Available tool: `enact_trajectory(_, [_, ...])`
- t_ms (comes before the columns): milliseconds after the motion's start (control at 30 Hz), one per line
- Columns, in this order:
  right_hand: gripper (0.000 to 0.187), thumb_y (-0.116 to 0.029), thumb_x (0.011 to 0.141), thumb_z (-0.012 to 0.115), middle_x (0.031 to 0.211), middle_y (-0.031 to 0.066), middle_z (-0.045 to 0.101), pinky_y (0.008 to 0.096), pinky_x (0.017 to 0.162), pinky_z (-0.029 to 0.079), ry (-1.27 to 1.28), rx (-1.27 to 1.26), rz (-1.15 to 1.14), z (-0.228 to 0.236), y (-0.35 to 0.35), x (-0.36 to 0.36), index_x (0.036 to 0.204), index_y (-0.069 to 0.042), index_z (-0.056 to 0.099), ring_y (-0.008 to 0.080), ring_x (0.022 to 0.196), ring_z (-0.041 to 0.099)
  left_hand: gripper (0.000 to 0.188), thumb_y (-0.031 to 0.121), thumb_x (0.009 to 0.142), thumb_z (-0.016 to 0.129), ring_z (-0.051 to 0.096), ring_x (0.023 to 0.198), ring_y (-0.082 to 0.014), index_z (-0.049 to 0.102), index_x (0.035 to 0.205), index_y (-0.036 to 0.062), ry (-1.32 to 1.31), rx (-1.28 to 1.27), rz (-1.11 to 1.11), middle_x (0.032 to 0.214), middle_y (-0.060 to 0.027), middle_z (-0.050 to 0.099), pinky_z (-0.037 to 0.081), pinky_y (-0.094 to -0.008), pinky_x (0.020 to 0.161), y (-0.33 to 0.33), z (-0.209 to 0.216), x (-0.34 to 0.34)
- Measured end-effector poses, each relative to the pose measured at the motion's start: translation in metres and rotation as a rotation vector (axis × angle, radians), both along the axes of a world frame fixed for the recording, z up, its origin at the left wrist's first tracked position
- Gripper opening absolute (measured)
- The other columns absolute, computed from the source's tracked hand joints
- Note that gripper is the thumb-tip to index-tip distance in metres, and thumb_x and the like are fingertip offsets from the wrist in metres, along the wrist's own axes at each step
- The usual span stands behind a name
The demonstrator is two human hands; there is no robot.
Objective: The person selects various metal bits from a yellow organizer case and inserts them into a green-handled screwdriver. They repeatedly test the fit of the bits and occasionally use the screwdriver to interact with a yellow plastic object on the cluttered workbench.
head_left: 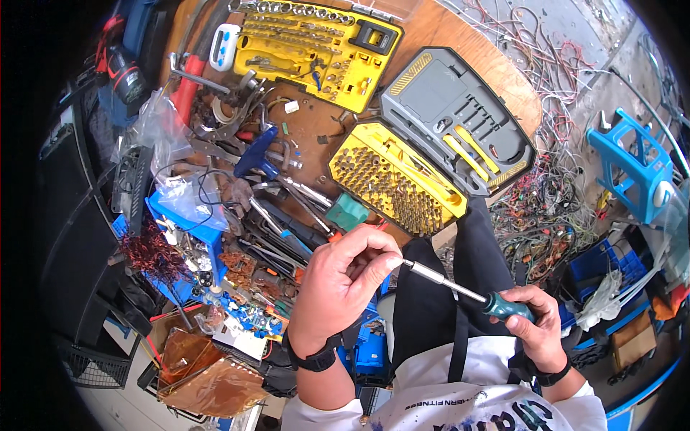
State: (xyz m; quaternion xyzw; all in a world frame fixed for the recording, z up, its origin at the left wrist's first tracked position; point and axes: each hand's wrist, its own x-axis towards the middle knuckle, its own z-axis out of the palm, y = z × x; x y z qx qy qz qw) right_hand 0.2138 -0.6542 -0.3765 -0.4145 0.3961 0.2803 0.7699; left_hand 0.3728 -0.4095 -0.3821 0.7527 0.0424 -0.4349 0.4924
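Observation:
In front of my lap I hold a screwdriver (429, 273) with a long silver shaft and a dark green handle. My right hand (537, 323) is closed round the handle at its right end. Thumb and forefinger of my left hand (345, 280) pinch the far tip of the shaft; whether a separate bit sits there is hidden by the fingers. Just beyond my hands lies an opened bit case: its yellow tray (395, 179) carries rows of small bits, and its grey lid (456, 108) holds yellow tweezers-like tools (467, 158).
A second yellow tool set (309, 54) with sockets lies at the back of the wooden table (514, 79). Loose hand tools, including a blue-handled one (256, 154), crowd the left. Blue bins (208, 248) hold small parts. Tangled wires (546, 215) and a blue stool (632, 169) are at right.

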Motion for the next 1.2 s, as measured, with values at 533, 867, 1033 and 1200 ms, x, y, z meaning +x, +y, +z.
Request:
enact_trajectory(533, [0.032,-0.014,0.08,0.071,0.098,0.0127,0.064,0.0302,0.08,0.049,0.029,0.079,-0.105,0.001,0.007,0.004,0.105,0.001,0.059,0.0184,0.084,0.064,0.02,0.004,0.087,0.061,0.052,0.077,-0.0041,0.059,0.107,0.0,0.304,-0.286,0.53,0.087,0.0012,0.055,0.04,-0.0168,0.063,-0.013,0.002,-0.015])
enact_trajectory(867, [0.034,-0.018,0.08,0.071,0.096,0.0126,0.065,0.0279,0.074,0.049,0.039,0.109,-0.158,-0.003,0.01,-0.001,0.105,0.0,0.059,0.0183,0.082,0.064,0.019,0.008,0.086,0.062,0.057,0.068,-0.0109,0.063,0.102,-0.003,0.326,-0.285,0.594,0.088,-0.0068,0.064,0.046,-0.0238,0.06,-0.02,-0.003,-0.028])
enact_trajectory(1033, [0.034,-0.019,0.079,0.071,0.096,0.0125,0.065,0.0278,0.073,0.048,0.056,0.122,-0.144,-0.004,0.009,-0.003,0.105,0.0,0.058,0.0184,0.082,0.064,0.017,0.009,0.086,0.063,0.057,0.066,-0.0111,0.065,0.099,-0.0026,0.312,-0.258,0.598,0.085,-0.0073,0.065,0.046,-0.0236,0.059,-0.019,-0.002,-0.029])
enact_trajectory(1200, [0.034,-0.018,0.08,0.071,0.096,0.0126,0.065,0.0302,0.079,0.049,0.045,0.134,-0.156,-0.002,0.011,-0.001,0.105,0.001,0.058,0.019,0.084,0.063,0.016,0.01,0.086,0.064,0.058,0.064,-0.0119,0.066,0.096,-0.0024,0.293,-0.236,0.614,0.084,-0.0091,0.066,0.048,-0.024,0.058,-0.019,-0.001,-0.029])
